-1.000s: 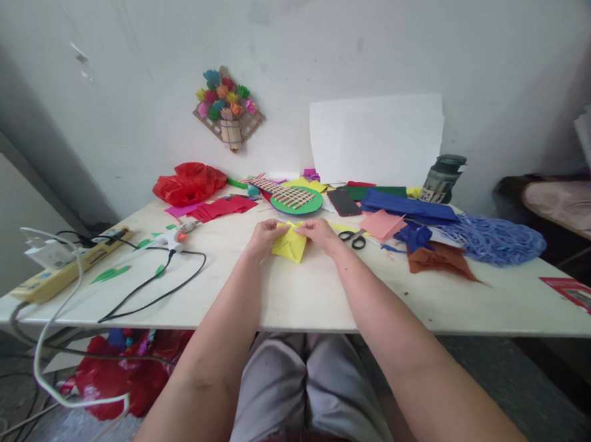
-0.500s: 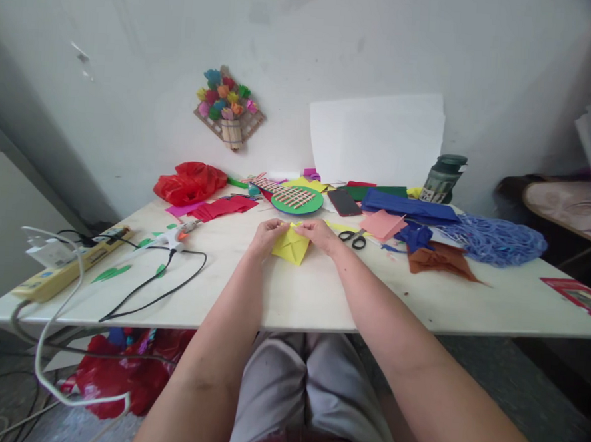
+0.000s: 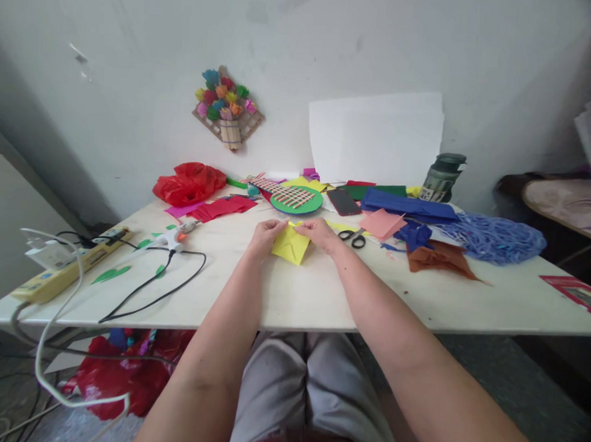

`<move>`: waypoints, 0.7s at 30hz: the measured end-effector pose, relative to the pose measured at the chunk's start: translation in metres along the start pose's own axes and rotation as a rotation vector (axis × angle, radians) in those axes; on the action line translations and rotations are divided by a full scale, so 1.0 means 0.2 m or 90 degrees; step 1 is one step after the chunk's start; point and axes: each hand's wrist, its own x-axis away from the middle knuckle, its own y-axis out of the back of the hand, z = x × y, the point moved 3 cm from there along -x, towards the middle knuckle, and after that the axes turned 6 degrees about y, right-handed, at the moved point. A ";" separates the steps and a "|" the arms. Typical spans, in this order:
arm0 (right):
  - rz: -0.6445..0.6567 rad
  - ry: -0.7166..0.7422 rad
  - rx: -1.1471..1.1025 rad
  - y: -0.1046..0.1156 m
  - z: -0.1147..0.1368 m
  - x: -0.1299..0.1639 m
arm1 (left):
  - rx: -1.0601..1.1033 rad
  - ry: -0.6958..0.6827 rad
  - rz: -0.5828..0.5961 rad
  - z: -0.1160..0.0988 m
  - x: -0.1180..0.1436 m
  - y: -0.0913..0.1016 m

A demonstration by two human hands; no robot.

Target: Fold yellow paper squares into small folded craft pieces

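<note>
White tabletop (image 3: 321, 296) carries one folded yellow paper (image 3: 291, 245) at its middle, pinched at the top edge by both the left hand (image 3: 266, 235) and right hand (image 3: 319, 233), fingers closed on it. Since half a second ago the sheet has barely shifted, suggesting a crease being pressed. Right of the paper lies one pair of scissors (image 3: 353, 236); behind it, one phone (image 3: 344, 201).

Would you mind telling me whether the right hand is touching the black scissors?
Apart. The head view shows bare table between the right hand, which pinches the yellow paper, and the black scissors.
</note>
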 end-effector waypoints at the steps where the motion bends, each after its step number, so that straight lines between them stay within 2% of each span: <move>1: 0.004 -0.002 -0.006 0.00 0.00 0.00 | -0.009 -0.010 -0.008 0.00 0.00 0.00; 7: 0.039 -0.016 -0.024 0.03 -0.02 -0.01 | 0.011 -0.029 -0.027 0.00 -0.01 0.03; 11: 0.023 -0.009 -0.001 0.04 -0.01 -0.01 | 0.037 -0.016 -0.034 0.01 -0.02 0.04; 17: -0.028 -0.021 -0.002 0.03 -0.01 -0.01 | 0.042 0.070 0.052 0.05 -0.03 0.02; 21: -0.016 -0.007 -0.004 0.03 -0.01 -0.01 | 0.022 0.054 0.032 0.05 -0.04 0.03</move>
